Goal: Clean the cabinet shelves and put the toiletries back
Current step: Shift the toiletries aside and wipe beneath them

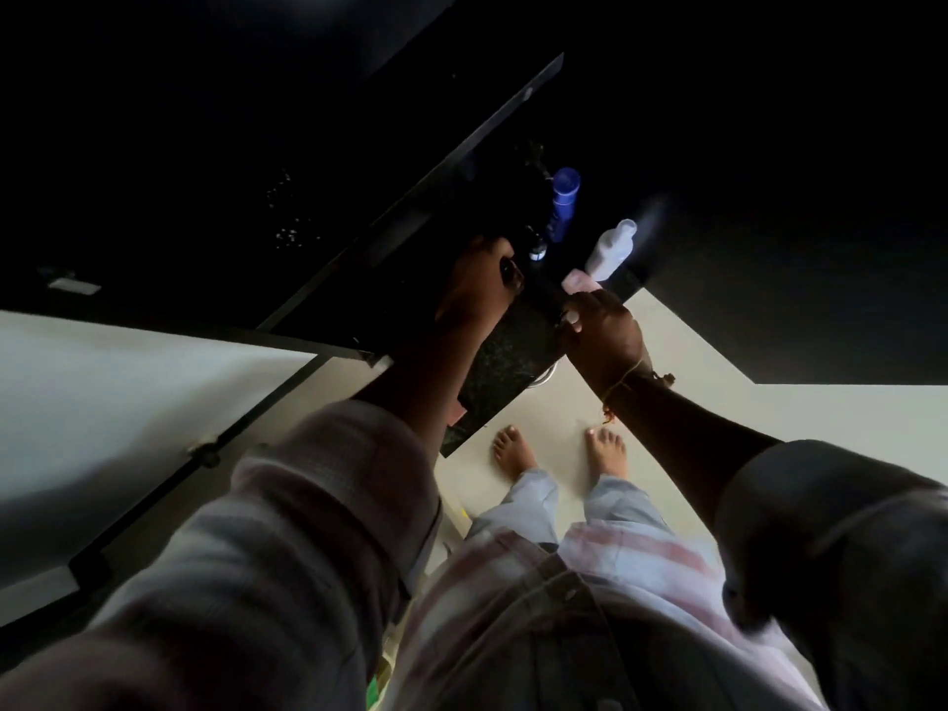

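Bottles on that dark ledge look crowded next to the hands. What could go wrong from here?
The blue bottle and white bottle sit just beyond the left hand and right hand; a stray knock might tip them. The bare feet are on the floor right below the ledge, so a falling bottle could hit them. The scene is very dark, so small items may be missed.

no readable text, blue bottle point(563, 197) label too dark, white bottle point(611, 248) label blurred
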Demonstrator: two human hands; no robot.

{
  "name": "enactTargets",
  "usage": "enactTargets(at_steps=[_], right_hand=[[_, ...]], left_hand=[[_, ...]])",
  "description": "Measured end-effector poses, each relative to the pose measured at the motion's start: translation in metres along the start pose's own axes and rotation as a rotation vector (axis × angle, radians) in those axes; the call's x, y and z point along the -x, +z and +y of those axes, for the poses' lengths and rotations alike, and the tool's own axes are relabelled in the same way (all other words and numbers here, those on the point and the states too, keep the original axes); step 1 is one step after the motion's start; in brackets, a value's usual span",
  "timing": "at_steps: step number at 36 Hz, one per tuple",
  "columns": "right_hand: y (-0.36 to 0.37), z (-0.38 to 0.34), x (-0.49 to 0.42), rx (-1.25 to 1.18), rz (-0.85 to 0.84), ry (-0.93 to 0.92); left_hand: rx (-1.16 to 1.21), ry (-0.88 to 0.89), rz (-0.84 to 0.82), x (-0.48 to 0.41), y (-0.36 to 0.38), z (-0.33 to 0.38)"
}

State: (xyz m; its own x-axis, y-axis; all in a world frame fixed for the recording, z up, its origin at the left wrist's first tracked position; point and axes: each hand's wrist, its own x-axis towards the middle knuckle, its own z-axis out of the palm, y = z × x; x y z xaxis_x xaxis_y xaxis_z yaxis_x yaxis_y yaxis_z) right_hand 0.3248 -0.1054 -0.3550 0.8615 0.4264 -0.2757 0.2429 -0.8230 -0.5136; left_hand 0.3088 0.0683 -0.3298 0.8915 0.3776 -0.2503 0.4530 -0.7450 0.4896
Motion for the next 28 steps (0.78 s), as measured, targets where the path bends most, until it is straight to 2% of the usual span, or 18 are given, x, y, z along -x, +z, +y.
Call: enactTargets(at_steps=[7,16,28], right_hand=[[-0.016,0.009,-0.006,-0.058,0.074,-0.092],[-0.012,0.011,-0.019,-0.043,0.042,-0.108],[-0.012,0.013,-0.019,0.058,-0.010,-0.079]], left_hand=[[0.002,0.034,0.019,-0.015,0.014,0.021],[0.000,0.051,-0.007,-0.025,0.018,0.026],[0.076,-0.052,0.026,-0.023,0.024,0.024]])
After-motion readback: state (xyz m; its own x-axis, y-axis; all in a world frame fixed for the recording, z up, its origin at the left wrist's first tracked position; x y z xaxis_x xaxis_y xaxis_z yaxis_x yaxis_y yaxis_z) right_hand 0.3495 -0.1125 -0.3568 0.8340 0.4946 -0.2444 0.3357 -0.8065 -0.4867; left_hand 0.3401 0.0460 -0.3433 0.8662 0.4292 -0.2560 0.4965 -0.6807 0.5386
